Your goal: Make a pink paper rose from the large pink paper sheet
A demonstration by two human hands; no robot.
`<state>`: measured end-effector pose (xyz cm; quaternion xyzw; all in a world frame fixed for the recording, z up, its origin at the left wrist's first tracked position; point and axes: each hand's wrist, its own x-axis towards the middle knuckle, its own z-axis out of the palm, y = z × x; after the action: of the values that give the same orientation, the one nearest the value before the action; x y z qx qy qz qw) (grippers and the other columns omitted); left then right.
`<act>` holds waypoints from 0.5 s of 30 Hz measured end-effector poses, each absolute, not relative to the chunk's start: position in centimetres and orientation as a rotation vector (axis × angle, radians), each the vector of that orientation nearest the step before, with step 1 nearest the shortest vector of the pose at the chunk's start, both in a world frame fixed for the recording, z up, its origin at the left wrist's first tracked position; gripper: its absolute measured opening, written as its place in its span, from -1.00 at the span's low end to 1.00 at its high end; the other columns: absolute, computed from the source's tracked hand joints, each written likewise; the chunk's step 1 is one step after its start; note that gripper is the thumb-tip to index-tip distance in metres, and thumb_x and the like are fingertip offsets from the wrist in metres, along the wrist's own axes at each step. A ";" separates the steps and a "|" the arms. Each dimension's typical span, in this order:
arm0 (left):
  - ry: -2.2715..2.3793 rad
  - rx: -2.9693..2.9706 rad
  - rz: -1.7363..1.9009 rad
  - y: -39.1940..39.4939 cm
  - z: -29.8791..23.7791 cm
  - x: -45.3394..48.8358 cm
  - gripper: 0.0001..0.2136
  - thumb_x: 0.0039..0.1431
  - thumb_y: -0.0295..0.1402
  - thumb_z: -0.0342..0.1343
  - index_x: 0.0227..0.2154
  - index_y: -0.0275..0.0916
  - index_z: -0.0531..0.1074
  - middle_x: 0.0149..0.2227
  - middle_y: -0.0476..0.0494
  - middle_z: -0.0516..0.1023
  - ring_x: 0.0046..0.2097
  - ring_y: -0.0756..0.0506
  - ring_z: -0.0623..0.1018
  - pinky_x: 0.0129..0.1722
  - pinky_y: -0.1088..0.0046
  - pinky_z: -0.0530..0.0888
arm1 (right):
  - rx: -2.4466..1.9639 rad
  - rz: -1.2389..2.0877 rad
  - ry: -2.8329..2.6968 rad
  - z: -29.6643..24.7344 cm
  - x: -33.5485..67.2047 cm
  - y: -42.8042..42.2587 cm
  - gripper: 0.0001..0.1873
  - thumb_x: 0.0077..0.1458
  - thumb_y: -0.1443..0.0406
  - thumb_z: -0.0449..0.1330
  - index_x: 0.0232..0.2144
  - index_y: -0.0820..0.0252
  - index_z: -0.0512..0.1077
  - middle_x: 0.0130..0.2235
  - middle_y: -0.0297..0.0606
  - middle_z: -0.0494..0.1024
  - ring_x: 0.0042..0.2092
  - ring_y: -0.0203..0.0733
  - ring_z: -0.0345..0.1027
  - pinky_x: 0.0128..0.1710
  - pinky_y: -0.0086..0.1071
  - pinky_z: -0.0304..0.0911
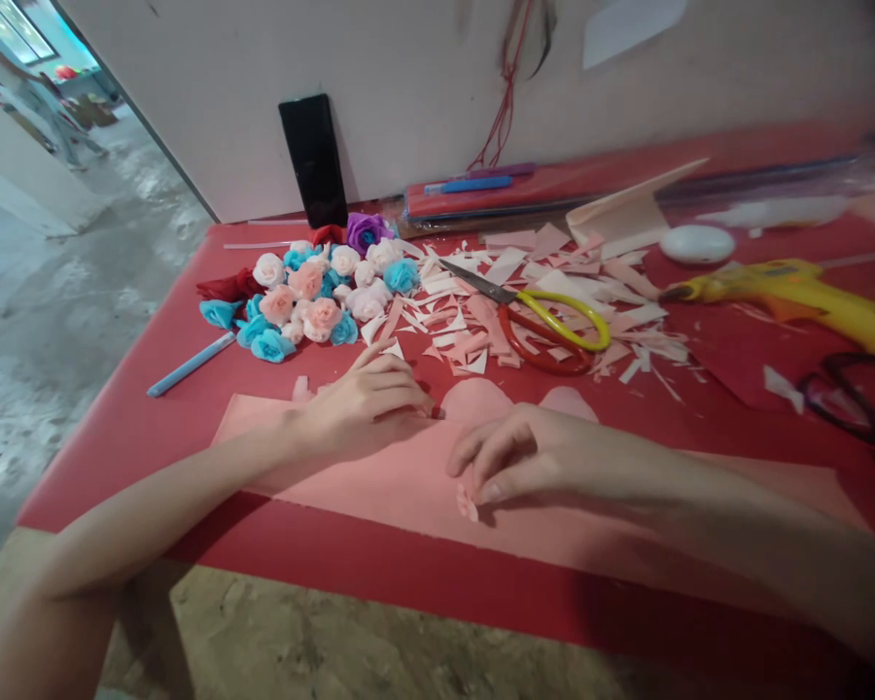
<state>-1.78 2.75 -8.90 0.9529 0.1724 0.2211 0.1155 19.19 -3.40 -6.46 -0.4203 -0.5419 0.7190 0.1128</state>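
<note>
My right hand (pixel 529 452) is closed in a pinch on a small pink paper flower piece (pixel 468 503), held just over a long pink paper sheet (pixel 386 486). On the far edge of that sheet rests my left hand (pixel 371 394), fingers loosely bent and apart, with no object visible in it; its fingertips are partly hidden. Rounded pink paper petals (pixel 476 397) lie just beyond the sheet, between my hands. Scissors (pixel 532 309) with one yellow and one red handle lie on a heap of paper scraps (pixel 473 335).
Paper roses (pixel 321 316) in several colours are bunched at the back left, before a phone (pixel 313 160) leaning on the wall. A blue pen (pixel 190 365) lies left. To the right are a yellow glue gun (pixel 787 297), a white oval object (pixel 696 244) and a black cable (pixel 853 399).
</note>
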 end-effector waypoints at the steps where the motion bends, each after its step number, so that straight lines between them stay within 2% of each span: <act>1: 0.491 2.778 0.643 2.8 -8.9 -1.7 -0.87 0.14 -0.35 0.02 -0.33 -0.24 0.44 -0.34 -0.02 0.58 -0.22 -0.02 0.41 0.06 0.28 0.24 | -1.233 2.103 -1.603 -6.5 19.2 -3.4 -0.87 -0.15 0.38 0.21 -0.63 0.19 0.54 -0.41 -0.25 0.53 -0.07 -0.08 0.31 -0.22 -0.40 0.24; 5: 0.449 2.727 0.619 3.0 -8.7 -1.5 -0.88 0.14 -0.38 0.02 -0.31 -0.26 0.42 -0.31 -0.07 0.56 -0.23 -0.01 0.41 0.00 0.35 0.31 | -1.226 2.072 -1.635 -6.5 19.1 -3.4 -0.85 -0.14 0.39 0.20 -0.65 0.17 0.53 -0.45 -0.27 0.55 -0.03 -0.08 0.29 -0.14 -0.37 0.21; 10: 0.443 2.689 0.599 3.0 -8.4 -1.3 -0.88 0.15 -0.40 0.01 -0.33 -0.28 0.42 -0.35 -0.09 0.56 -0.28 -0.01 0.40 -0.09 0.38 0.35 | -1.246 2.085 -1.605 -6.2 19.0 -3.4 -0.87 -0.16 0.36 0.21 -0.66 0.17 0.52 -0.46 -0.27 0.54 -0.04 -0.07 0.29 -0.20 -0.39 0.24; 15: 0.454 2.674 0.509 3.4 -8.1 -1.1 -0.88 0.11 -0.45 0.00 -0.31 -0.30 0.42 -0.32 -0.11 0.55 -0.25 -0.03 0.39 -0.11 0.39 0.34 | -1.236 2.091 -1.604 -6.3 19.1 -3.4 -0.88 -0.15 0.37 0.22 -0.64 0.17 0.53 -0.44 -0.28 0.54 -0.08 -0.10 0.32 -0.21 -0.41 0.24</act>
<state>-1.09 3.44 -8.09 0.9514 0.1614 0.1811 0.1899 19.07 -3.38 -6.26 -0.4218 -0.5474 0.7136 0.1153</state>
